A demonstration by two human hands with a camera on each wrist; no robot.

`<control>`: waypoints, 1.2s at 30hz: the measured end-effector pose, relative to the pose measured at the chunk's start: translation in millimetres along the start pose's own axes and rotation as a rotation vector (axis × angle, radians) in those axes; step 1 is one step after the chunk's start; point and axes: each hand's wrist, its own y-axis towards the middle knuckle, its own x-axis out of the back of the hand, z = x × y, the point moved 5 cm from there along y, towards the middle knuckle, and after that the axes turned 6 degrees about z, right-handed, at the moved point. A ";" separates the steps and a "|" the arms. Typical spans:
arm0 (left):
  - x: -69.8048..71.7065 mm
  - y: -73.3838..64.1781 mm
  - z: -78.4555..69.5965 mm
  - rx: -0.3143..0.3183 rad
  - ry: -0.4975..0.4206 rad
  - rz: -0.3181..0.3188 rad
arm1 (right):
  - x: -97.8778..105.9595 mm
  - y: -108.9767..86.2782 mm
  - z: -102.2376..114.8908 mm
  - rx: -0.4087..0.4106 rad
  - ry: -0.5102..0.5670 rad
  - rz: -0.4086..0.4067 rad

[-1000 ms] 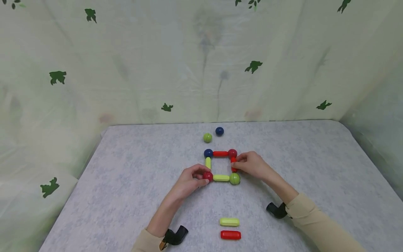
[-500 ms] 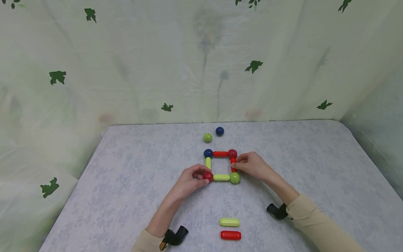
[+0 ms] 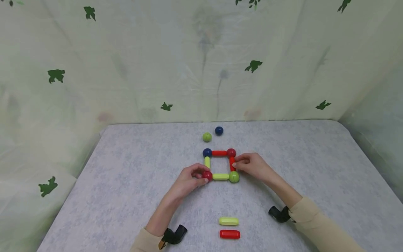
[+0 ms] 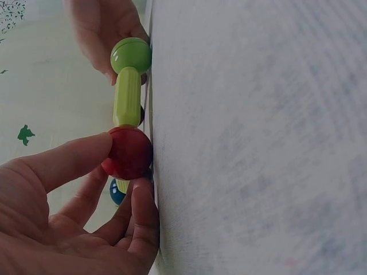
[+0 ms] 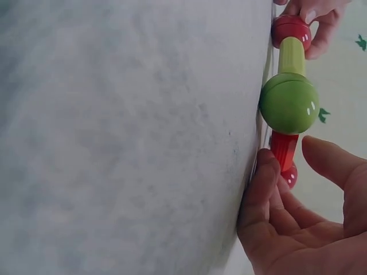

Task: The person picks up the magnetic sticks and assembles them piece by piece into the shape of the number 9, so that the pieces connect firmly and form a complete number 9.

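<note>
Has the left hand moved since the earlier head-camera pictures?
No; against the loose yellow stick, the left hand shows no visible shift in any direction in the head view.

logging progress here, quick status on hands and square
Left hand pinching near red ball. Right hand on red side stick. Square looks closed. Nothing visibly blocking.

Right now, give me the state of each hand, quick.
Left hand: closed, pinching the near-left red ball.
Right hand: closed around the right-side red rod; how firmly cannot be told.
</note>
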 end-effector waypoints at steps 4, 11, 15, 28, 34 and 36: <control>-0.5 -0.3 1.2 0.007 -0.006 0.004 | 1.4 -12.9 -1.6 0.080 0.004 0.031; -0.2 -0.3 0.8 -0.001 -0.005 0.007 | 0.0 -49.2 5.6 0.201 -0.106 0.052; 1.1 0.2 0.6 0.001 -0.004 0.004 | -10.0 -69.9 10.7 0.242 -0.133 0.093; 2.8 1.3 0.5 -0.002 -0.008 0.004 | -63.3 -102.4 17.5 0.309 -0.187 0.371; 1.9 -0.2 0.3 -0.007 -0.017 0.002 | -79.8 -97.8 19.3 0.308 -0.333 0.391; 1.6 -0.6 0.3 -0.008 -0.021 0.000 | -81.3 -96.7 19.1 0.302 -0.375 0.376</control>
